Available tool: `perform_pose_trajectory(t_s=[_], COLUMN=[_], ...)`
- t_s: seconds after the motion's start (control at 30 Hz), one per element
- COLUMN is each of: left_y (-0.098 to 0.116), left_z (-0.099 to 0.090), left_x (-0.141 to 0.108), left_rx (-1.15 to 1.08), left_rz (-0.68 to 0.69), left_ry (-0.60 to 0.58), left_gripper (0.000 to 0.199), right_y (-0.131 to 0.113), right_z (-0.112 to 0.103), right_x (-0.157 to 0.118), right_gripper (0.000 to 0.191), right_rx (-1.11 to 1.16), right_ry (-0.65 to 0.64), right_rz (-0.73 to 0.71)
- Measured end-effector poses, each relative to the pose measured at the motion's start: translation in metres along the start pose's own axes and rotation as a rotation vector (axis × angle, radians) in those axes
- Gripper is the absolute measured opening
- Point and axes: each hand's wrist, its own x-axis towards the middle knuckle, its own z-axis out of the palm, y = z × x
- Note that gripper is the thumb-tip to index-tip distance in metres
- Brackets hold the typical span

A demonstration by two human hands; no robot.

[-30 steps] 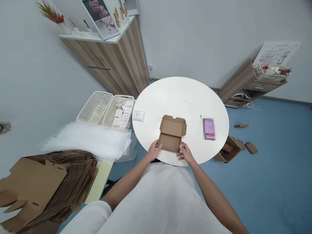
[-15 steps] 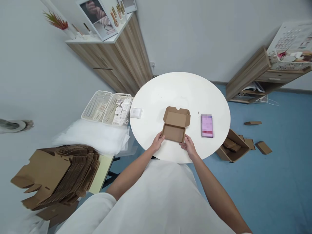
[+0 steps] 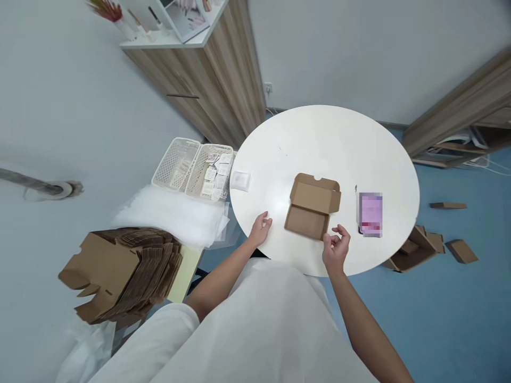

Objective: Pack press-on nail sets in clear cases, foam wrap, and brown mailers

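An open brown cardboard mailer box [image 3: 307, 222] lies on the round white table [image 3: 319, 135], its lid folded back away from me and its inside bare. My left hand [image 3: 261, 229] hovers left of the box, apart from it, fingers loosely bent and holding nothing. At the front right corner of the box is my right hand [image 3: 336, 250]. Its thumb is at or against that corner, and the other fingers are bent and apart. To the right lies a blurred pink-purple packet [image 3: 371, 214]. A small white packet [image 3: 240, 181] rests at the table's left edge.
Left of the table stand white plastic baskets [image 3: 209, 171] with small cards, translucent sheets [image 3: 171, 210] and a stack of flattened cardboard boxes [image 3: 120, 271]. On the floor at right sits an open carton [image 3: 413, 250] with small boxes nearby. A wooden cabinet [image 3: 199, 90] stands behind left.
My left hand has let go of the box's left side and moved away leftward. My right hand has loosened at the right corner. The view has shifted, so the table appears farther right.
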Motion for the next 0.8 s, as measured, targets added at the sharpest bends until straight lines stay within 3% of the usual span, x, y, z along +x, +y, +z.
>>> perform_pose_trajectory(t_s=[0.1, 0.17, 0.23, 0.33, 0.43, 0.57, 0.7, 0.8], left_y=[-0.005, -0.008, -0.011, -0.012, -0.011, -0.011, -0.014, -0.019], left_z=[-0.037, -0.063, -0.085, -0.108, -0.116, -0.118, -0.119, -0.120], left_x=[0.022, 0.042, 0.064, 0.092, 0.111, 0.120, 0.121, 0.120], left_rx=[0.086, 0.134, 0.178, 0.202, 0.152, 0.071, -0.012, -0.066], left_rz=[0.009, 0.016, 0.027, -0.027, -0.077, -0.083, -0.050, -0.055], left_ry=[0.170, 0.263, 0.309, 0.271, 0.195, 0.148, 0.137, 0.135], left_gripper=[0.047, 0.049, 0.052, 0.060, 0.069, 0.069, 0.063, 0.056], right_y=[-0.032, -0.053, -0.069, -0.081, -0.086, -0.090, -0.090, -0.088], right_z=[0.037, 0.072, 0.111, 0.171, 0.220, 0.266, 0.290, 0.295], right_x=[0.005, 0.011, 0.017, 0.028, 0.040, 0.049, 0.050, 0.048], right_gripper=[0.039, 0.035, 0.035, 0.040, 0.044, 0.048, 0.048, 0.045], right_rx=[-0.065, -0.110, -0.110, -0.089, -0.066, -0.054, -0.048, -0.067], right_ry=[-0.189, -0.358, -0.504, -0.578, -0.563, -0.515, -0.495, -0.500], right_rz=[-0.102, -0.084, 0.052, 0.260, 0.373, 0.392, 0.377, 0.367])
